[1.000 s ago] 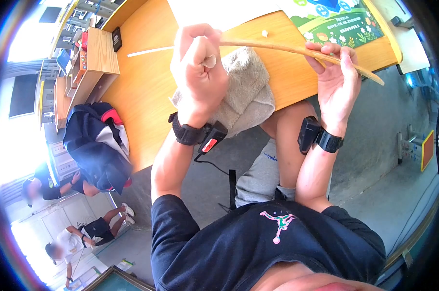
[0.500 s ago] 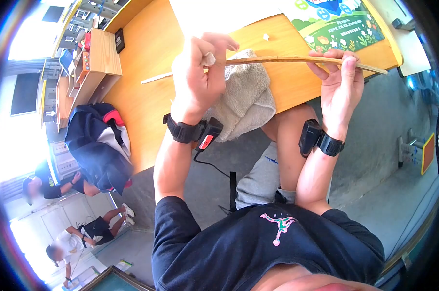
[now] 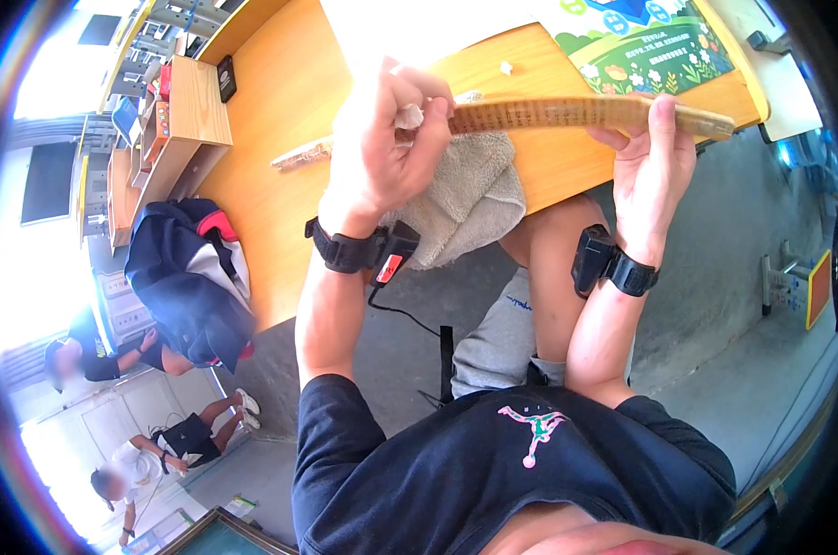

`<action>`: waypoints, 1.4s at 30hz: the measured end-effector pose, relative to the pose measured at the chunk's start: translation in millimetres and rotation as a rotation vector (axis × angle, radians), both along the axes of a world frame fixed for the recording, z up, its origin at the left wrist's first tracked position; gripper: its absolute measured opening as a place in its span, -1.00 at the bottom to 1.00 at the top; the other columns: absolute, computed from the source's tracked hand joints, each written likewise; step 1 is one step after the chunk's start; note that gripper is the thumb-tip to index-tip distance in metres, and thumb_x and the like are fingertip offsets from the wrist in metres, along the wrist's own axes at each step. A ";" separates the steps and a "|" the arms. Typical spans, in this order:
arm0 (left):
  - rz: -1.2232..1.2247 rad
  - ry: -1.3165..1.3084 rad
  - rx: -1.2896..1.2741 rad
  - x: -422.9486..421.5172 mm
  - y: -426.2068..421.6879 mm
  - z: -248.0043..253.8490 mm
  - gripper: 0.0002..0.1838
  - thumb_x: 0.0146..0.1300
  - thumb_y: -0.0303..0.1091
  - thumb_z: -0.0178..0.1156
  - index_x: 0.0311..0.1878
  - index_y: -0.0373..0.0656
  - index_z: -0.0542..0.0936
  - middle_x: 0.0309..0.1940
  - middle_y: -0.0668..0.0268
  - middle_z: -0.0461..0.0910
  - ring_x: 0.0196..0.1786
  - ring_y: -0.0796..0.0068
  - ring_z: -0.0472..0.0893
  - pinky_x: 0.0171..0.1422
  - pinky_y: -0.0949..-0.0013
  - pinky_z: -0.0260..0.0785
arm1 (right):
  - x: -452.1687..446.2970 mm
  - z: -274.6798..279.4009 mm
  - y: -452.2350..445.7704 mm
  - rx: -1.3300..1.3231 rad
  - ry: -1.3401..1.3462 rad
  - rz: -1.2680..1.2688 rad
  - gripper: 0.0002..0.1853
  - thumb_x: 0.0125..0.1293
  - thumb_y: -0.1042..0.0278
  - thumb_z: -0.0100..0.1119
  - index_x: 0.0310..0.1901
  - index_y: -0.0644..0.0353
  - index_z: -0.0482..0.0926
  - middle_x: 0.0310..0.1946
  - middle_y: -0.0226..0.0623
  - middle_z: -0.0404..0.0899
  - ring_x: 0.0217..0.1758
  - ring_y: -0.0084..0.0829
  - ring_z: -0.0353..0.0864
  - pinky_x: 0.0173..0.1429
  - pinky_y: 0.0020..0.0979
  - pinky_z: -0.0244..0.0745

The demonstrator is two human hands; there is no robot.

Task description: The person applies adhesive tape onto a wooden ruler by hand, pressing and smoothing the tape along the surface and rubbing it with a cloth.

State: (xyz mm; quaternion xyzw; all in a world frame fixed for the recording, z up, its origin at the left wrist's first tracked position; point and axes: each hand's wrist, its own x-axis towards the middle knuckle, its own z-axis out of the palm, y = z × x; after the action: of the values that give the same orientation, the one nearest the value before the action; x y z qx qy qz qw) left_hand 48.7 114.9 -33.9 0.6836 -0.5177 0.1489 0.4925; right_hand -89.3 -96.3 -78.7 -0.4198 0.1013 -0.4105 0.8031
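Strip [image 3: 553, 113] of pale brown wood, long and narrow with a slight bend, spans the space above the desk [image 3: 276, 199], and rows of small dark marks run along its face. The left hand [image 3: 382, 153] has its fingers curled, its grip clenched on the strip, which shows on both sides of that hand; just where they touch is partly hidden by the fingers. A crumpled white scrap [image 3: 410, 117] sits at those same fingers. Past the left hand, the strip's far end looks whitish and rough. The right hand [image 3: 648, 171] grasps the strip near its other end, thumb laid on the near face and fingers behind, with a short tip jutting beyond the thumb. Below the strip, partly behind the left hand, a grey-beige cloth [image 3: 474, 190] lies bunched at the desk's front edge, hanging over it. Above the strip, a tiny white crumb [image 3: 506, 67] rests on the wood, between a white sheet [image 3: 419, 23] and a green poster [image 3: 655, 55] with printed flowers. On the left, a dark jacket [image 3: 183, 277] with red and white parts is heaped by the desk's side edge.
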 end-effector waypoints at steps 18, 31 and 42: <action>0.021 -0.137 0.329 -2.3 2.9 9.0 -0.57 0.14 -0.56 0.38 -0.48 -0.11 0.22 -0.34 0.31 0.75 -0.56 0.62 0.49 -0.47 0.57 0.31 | -0.7 -1.4 0.3 -0.037 0.013 -0.068 -0.67 0.44 0.21 0.20 0.04 0.29 0.48 -0.12 -0.28 0.62 -0.10 -0.44 0.68 -0.13 -0.40 0.68; -0.079 -0.268 0.251 -4.9 -0.1 14.3 -0.63 0.01 -0.66 0.39 -0.48 -0.17 0.31 -0.43 0.26 0.62 -0.41 0.29 0.59 -0.38 0.39 0.43 | -5.4 -9.9 -2.6 -0.142 -0.036 -0.133 -0.78 0.46 0.25 0.16 -0.03 0.19 0.48 -0.17 -0.27 0.58 -0.12 -0.54 0.56 0.01 -0.42 0.56; -0.096 -0.188 0.266 -13.4 5.3 21.7 -0.65 -0.05 -0.68 0.35 -0.44 -0.17 0.31 -0.41 0.26 0.55 -0.40 0.20 0.53 -0.33 0.31 0.43 | -6.6 -4.7 -2.4 -0.329 -0.106 -0.106 -0.59 0.37 0.00 0.27 -0.12 0.15 0.35 -0.28 -0.25 0.51 -0.22 -0.28 0.64 -0.05 -0.25 0.62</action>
State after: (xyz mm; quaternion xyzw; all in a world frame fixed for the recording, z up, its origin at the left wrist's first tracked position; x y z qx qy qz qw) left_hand 35.2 120.2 -12.1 0.7001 -0.6089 0.1186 0.3535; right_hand -95.9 -98.7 -83.4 -0.5173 0.0122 -0.4850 0.7050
